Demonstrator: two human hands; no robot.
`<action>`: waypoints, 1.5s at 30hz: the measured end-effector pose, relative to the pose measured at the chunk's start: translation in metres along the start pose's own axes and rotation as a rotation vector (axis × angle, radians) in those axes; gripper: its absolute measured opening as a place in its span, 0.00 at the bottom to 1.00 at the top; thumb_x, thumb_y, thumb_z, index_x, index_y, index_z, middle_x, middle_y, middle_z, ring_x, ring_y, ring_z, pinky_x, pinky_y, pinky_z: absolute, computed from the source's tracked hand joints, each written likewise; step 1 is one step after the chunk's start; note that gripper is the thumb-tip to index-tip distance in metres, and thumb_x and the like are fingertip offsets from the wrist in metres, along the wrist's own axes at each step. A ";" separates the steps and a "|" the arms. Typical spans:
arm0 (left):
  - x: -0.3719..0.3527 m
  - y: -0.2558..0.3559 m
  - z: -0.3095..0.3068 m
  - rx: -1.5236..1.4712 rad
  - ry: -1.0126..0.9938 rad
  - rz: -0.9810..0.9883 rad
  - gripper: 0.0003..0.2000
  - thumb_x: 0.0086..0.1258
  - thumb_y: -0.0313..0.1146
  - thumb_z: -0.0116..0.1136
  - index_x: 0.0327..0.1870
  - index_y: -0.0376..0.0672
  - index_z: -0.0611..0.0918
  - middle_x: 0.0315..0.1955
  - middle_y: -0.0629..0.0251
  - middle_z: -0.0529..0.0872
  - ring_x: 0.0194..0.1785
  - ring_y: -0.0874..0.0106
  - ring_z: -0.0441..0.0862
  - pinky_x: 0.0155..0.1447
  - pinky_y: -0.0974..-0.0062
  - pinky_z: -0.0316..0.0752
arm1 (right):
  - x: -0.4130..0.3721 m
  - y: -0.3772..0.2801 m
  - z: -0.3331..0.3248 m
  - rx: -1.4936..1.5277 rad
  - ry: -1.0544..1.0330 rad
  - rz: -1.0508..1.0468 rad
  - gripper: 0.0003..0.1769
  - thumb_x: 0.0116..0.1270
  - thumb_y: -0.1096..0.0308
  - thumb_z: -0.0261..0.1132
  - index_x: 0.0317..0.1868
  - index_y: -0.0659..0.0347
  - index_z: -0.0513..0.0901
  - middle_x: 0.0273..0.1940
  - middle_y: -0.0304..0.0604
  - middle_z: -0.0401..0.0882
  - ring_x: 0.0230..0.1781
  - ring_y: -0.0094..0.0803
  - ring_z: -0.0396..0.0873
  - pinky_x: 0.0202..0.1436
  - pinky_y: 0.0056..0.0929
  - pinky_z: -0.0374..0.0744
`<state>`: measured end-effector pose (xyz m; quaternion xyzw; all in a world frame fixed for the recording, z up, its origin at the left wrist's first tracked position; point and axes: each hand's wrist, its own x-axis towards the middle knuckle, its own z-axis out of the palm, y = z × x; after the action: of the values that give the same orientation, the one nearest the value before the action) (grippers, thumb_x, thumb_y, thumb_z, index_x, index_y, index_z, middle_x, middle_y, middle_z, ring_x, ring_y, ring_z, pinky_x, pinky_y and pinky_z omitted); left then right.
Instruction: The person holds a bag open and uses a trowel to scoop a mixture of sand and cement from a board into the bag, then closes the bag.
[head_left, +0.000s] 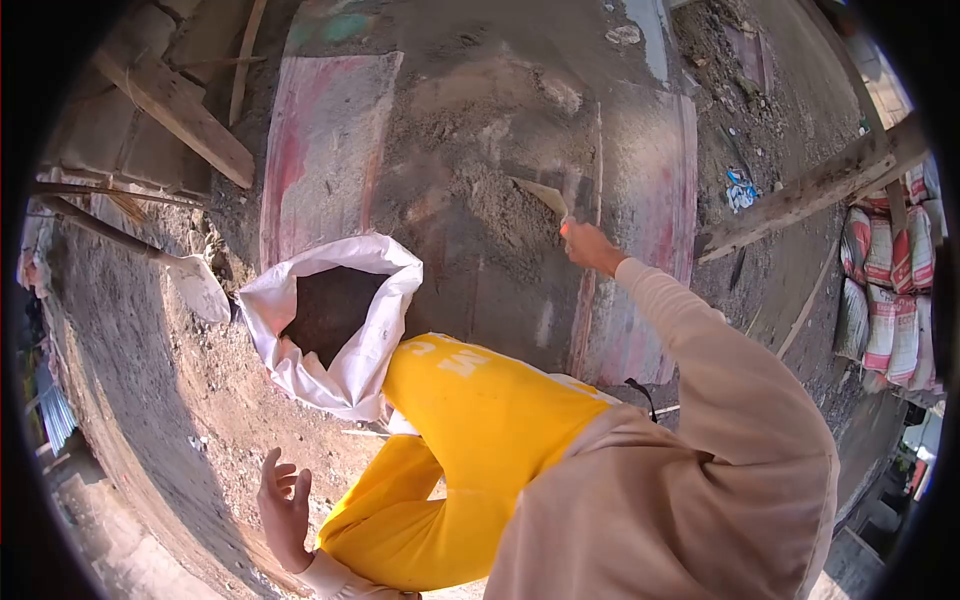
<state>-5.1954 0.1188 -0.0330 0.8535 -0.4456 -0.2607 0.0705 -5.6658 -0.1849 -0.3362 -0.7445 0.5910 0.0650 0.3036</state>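
Observation:
My right hand is wrapped round the orange handle of a trowel. The trowel's blade rests at the edge of a low heap of grey, damp-looking sand or mortar, which lies on a flattened sheet. My left hand hangs over the ground at the lower left, fingers apart and curved, with nothing in it. Between my hands, beside my knee, stands a white sack with its mouth rolled back; dark material shows inside it.
A shovel lies to the left of the sack. Wooden beams slant in at the upper left, and another beam crosses at the right. Filled sacks are stacked at the far right. A blue and white wrapper lies on the ground.

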 end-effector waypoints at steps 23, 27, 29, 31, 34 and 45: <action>-0.014 0.000 0.001 -0.062 0.027 -0.089 0.25 0.60 0.37 0.63 0.58 0.38 0.72 0.35 0.54 0.83 0.35 0.65 0.82 0.37 0.71 0.75 | -0.010 -0.066 0.079 1.628 -0.151 0.248 0.06 0.61 0.71 0.55 0.28 0.55 0.67 0.20 0.33 0.67 0.14 0.22 0.67 0.16 0.25 0.71; -0.016 -0.002 0.002 -0.082 0.045 -0.101 0.25 0.59 0.35 0.63 0.57 0.38 0.72 0.34 0.52 0.83 0.36 0.62 0.82 0.38 0.67 0.77 | -0.032 -0.046 0.034 1.537 -0.287 0.246 0.05 0.60 0.71 0.57 0.30 0.55 0.68 0.20 0.33 0.67 0.14 0.22 0.67 0.15 0.24 0.69; -0.018 0.001 0.001 -0.127 0.023 -0.112 0.25 0.58 0.34 0.64 0.57 0.38 0.72 0.34 0.52 0.83 0.36 0.62 0.82 0.37 0.68 0.76 | -0.041 -0.039 0.003 1.475 -0.378 0.254 0.05 0.60 0.70 0.57 0.30 0.55 0.68 0.19 0.33 0.67 0.13 0.21 0.66 0.14 0.23 0.68; -0.019 0.005 0.000 -0.060 0.045 -0.073 0.25 0.58 0.33 0.64 0.57 0.38 0.71 0.35 0.52 0.83 0.36 0.62 0.82 0.37 0.69 0.77 | -0.047 -0.033 -0.027 1.311 -0.469 0.210 0.03 0.60 0.70 0.55 0.31 0.55 0.68 0.19 0.33 0.67 0.11 0.20 0.66 0.11 0.23 0.68; -0.021 0.005 0.000 -0.068 0.053 -0.079 0.25 0.58 0.35 0.64 0.56 0.40 0.71 0.36 0.51 0.83 0.37 0.60 0.82 0.39 0.68 0.77 | -0.061 -0.052 -0.082 1.142 -0.572 0.276 0.04 0.58 0.70 0.56 0.33 0.56 0.69 0.18 0.34 0.67 0.09 0.21 0.64 0.08 0.23 0.66; -0.018 0.010 0.005 -0.082 0.054 -0.058 0.25 0.58 0.36 0.65 0.55 0.40 0.72 0.34 0.51 0.83 0.37 0.59 0.83 0.39 0.68 0.77 | -0.021 -0.257 -0.110 0.790 -1.096 -0.029 0.08 0.56 0.69 0.56 0.35 0.63 0.70 0.20 0.38 0.71 0.15 0.24 0.71 0.16 0.24 0.71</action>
<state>-5.2135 0.1284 -0.0268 0.8693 -0.4074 -0.2575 0.1099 -5.4641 -0.1958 -0.1412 -0.4452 0.3210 0.2081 0.8096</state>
